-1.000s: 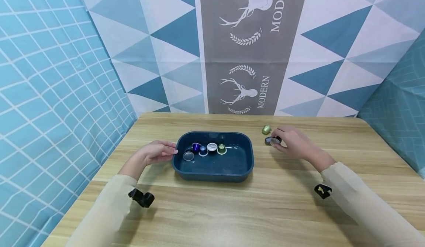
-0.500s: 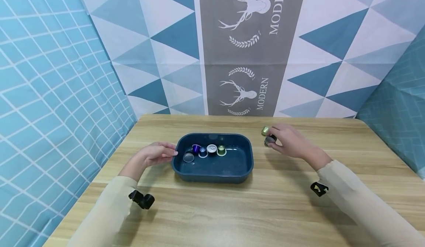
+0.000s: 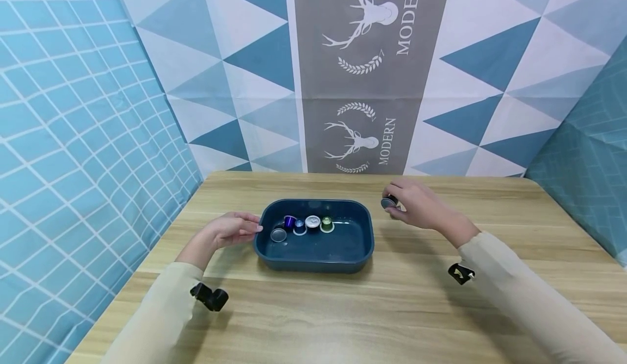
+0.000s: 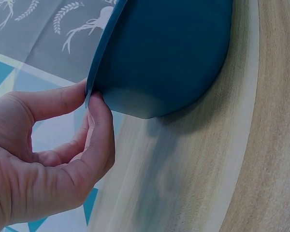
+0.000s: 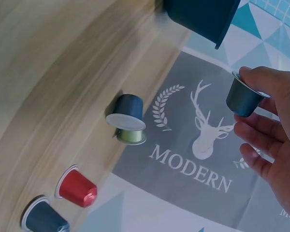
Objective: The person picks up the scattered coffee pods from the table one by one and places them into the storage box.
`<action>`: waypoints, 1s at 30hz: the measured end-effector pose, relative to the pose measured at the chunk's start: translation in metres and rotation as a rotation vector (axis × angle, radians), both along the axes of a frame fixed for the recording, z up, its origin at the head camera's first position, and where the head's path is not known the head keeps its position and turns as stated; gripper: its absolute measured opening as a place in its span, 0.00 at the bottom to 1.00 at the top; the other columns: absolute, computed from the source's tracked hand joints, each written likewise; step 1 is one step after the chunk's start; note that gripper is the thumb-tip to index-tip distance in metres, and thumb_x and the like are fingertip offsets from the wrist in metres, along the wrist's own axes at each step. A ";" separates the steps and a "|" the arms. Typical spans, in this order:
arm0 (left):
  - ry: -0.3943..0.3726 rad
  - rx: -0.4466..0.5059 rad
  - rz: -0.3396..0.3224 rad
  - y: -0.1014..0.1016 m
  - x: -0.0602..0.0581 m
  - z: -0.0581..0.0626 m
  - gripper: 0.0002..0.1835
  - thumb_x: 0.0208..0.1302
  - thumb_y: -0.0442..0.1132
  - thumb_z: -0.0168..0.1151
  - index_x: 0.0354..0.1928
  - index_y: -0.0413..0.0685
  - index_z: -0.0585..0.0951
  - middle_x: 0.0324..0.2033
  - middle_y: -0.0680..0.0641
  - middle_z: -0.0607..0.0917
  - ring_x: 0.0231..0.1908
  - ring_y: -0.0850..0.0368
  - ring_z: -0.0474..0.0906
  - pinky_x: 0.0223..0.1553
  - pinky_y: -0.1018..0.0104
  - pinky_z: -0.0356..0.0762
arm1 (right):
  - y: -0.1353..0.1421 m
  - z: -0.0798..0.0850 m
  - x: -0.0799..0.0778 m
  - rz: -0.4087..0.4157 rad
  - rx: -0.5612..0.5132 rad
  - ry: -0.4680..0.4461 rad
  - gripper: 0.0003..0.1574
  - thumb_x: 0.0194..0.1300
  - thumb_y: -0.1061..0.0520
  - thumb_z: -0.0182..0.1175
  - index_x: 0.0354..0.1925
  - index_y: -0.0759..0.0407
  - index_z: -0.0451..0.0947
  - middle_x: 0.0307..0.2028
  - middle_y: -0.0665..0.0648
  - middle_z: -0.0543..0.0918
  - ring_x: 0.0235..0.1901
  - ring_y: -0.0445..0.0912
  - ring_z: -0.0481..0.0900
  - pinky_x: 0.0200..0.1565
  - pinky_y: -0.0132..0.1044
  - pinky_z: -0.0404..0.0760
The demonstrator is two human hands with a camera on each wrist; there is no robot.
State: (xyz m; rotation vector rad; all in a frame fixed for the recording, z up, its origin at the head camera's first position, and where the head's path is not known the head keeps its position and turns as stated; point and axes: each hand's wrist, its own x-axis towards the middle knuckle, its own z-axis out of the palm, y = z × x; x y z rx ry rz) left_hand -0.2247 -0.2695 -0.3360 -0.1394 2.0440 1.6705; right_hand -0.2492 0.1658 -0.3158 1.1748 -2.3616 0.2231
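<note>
My right hand point(image 3: 416, 203) pinches a dark coffee capsule point(image 5: 244, 96) between thumb and fingertips, held up off the table to the right of the tray. Its flat lid faces the camera in the head view. On the other side, my left hand point(image 3: 230, 228) pinches the left rim of a dark blue tray point(image 3: 313, 263). In the left wrist view the thumb and fingers grip the tray's thin wall point(image 4: 159, 58) from both sides. Inside the tray lie several capsules: a purple one point(image 3: 289, 222), a blue one point(image 3: 300, 227), a white-lidded one point(image 3: 312, 222), a green one point(image 3: 327, 223) and one with its grey lid up point(image 3: 278, 235).
In the right wrist view, a dark blue capsule point(image 5: 128, 106), a light green one point(image 5: 131, 137), a red one point(image 5: 77, 188) and another dark one point(image 5: 44, 216) lie on the wooden table point(image 3: 313, 320). The right hand hides them in the head view. A patterned backdrop point(image 3: 362, 81) stands behind.
My right hand has picked up the dark capsule and moved left towards the tray. The light green capsule near it has gone from sight in the head view. My left hand stays at the rim.
</note>
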 end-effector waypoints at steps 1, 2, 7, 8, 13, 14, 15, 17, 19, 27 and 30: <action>-0.001 0.001 0.000 0.000 0.000 -0.001 0.29 0.65 0.31 0.57 0.64 0.26 0.62 0.31 0.56 0.83 0.34 0.67 0.80 0.40 0.75 0.82 | -0.001 0.001 0.000 0.002 0.003 0.000 0.13 0.52 0.60 0.71 0.35 0.60 0.78 0.31 0.53 0.78 0.31 0.43 0.73 0.34 0.37 0.77; 0.000 0.001 0.000 0.000 0.000 -0.001 0.29 0.65 0.30 0.57 0.64 0.26 0.61 0.31 0.56 0.83 0.34 0.67 0.80 0.40 0.75 0.82 | -0.002 0.001 0.000 0.005 0.006 0.001 0.13 0.53 0.60 0.71 0.36 0.60 0.78 0.31 0.53 0.78 0.31 0.43 0.73 0.34 0.38 0.78; 0.002 -0.006 -0.010 -0.002 0.000 -0.001 0.31 0.65 0.31 0.58 0.66 0.26 0.60 0.32 0.55 0.83 0.35 0.67 0.80 0.41 0.75 0.82 | -0.011 0.004 -0.002 0.022 0.011 0.018 0.13 0.53 0.59 0.71 0.36 0.61 0.78 0.31 0.54 0.79 0.31 0.44 0.74 0.34 0.38 0.78; 0.003 -0.008 -0.011 -0.002 0.000 -0.002 0.31 0.65 0.32 0.58 0.66 0.26 0.60 0.33 0.55 0.83 0.35 0.67 0.80 0.41 0.75 0.82 | -0.012 0.004 -0.003 0.026 0.011 0.026 0.13 0.53 0.59 0.71 0.36 0.61 0.78 0.31 0.54 0.79 0.31 0.44 0.74 0.34 0.38 0.77; 0.000 -0.005 -0.022 -0.002 -0.001 -0.001 0.31 0.66 0.32 0.57 0.67 0.27 0.59 0.33 0.55 0.83 0.35 0.68 0.80 0.41 0.76 0.81 | -0.021 0.008 -0.006 0.040 0.025 0.052 0.14 0.53 0.58 0.71 0.36 0.61 0.79 0.31 0.54 0.79 0.31 0.45 0.72 0.34 0.39 0.75; -0.001 -0.003 -0.021 -0.001 -0.001 -0.001 0.31 0.66 0.32 0.57 0.67 0.27 0.59 0.33 0.55 0.83 0.35 0.68 0.80 0.41 0.76 0.81 | -0.023 0.008 -0.007 0.042 0.029 0.050 0.14 0.53 0.58 0.71 0.36 0.61 0.79 0.31 0.54 0.79 0.31 0.45 0.73 0.34 0.39 0.76; -0.002 -0.001 -0.023 -0.001 -0.001 -0.001 0.31 0.66 0.32 0.57 0.67 0.26 0.59 0.32 0.55 0.83 0.34 0.68 0.80 0.41 0.76 0.81 | -0.024 0.009 -0.007 0.042 0.033 0.046 0.13 0.53 0.58 0.71 0.37 0.60 0.79 0.32 0.54 0.79 0.31 0.45 0.73 0.35 0.39 0.76; -0.002 0.001 -0.020 -0.001 -0.002 -0.001 0.30 0.66 0.32 0.57 0.66 0.26 0.60 0.32 0.55 0.83 0.34 0.67 0.80 0.41 0.76 0.81 | -0.028 0.011 -0.007 0.045 0.038 0.039 0.14 0.54 0.57 0.71 0.37 0.60 0.79 0.33 0.54 0.79 0.32 0.45 0.73 0.35 0.39 0.77; 0.001 0.000 -0.020 -0.001 -0.001 -0.001 0.30 0.66 0.32 0.57 0.66 0.26 0.60 0.32 0.56 0.83 0.34 0.67 0.80 0.40 0.76 0.81 | -0.031 0.012 -0.007 0.047 0.040 0.041 0.14 0.54 0.57 0.71 0.38 0.60 0.79 0.33 0.54 0.80 0.32 0.45 0.74 0.36 0.39 0.77; -0.001 -0.001 -0.023 -0.001 -0.001 -0.001 0.30 0.66 0.32 0.57 0.66 0.27 0.60 0.33 0.56 0.83 0.35 0.67 0.80 0.41 0.75 0.81 | -0.048 0.021 -0.005 0.028 0.070 -0.025 0.14 0.56 0.55 0.70 0.40 0.58 0.79 0.34 0.53 0.79 0.35 0.46 0.74 0.39 0.41 0.77; -0.004 -0.002 -0.022 -0.002 -0.002 -0.001 0.30 0.66 0.33 0.58 0.66 0.27 0.60 0.33 0.55 0.83 0.35 0.67 0.80 0.41 0.75 0.81 | -0.055 0.024 -0.005 0.021 0.084 -0.054 0.13 0.58 0.54 0.68 0.40 0.58 0.79 0.36 0.54 0.80 0.36 0.46 0.75 0.42 0.41 0.78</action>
